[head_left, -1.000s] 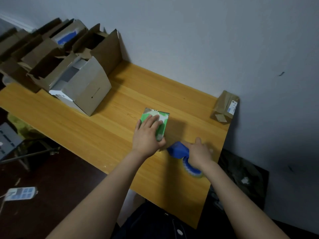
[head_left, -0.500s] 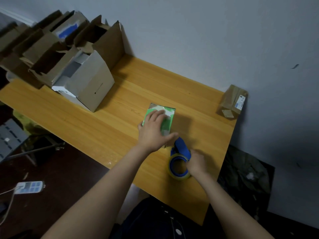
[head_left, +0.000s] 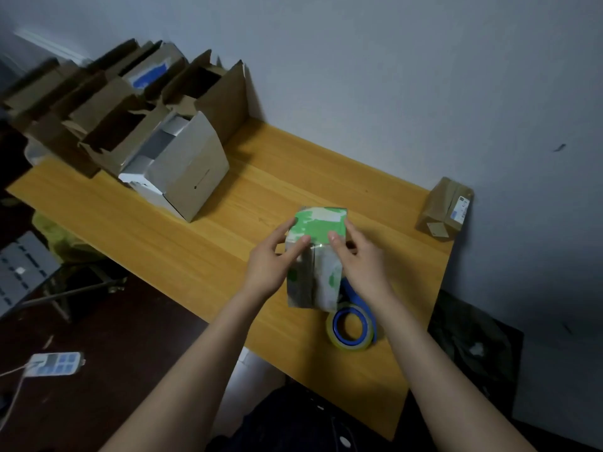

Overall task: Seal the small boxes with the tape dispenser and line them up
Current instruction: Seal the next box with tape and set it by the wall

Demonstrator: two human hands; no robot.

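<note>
While the left hand [head_left: 269,267] and the right hand [head_left: 363,267] clasp the green box [head_left: 318,230] between them, thumbs on its near face, it stands upright over the table [head_left: 195,243]. Just below the right wrist the blue tape dispenser [head_left: 357,301] lies on the table, held by neither hand. A taped brown box [head_left: 445,208] sits well right of the grip, and open cartons [head_left: 182,164] sit far to its left.

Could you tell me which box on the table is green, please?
The small box held between the left hand and right hand; the open boxes at far left and the sealed box by the wall are brown or grey.
</note>
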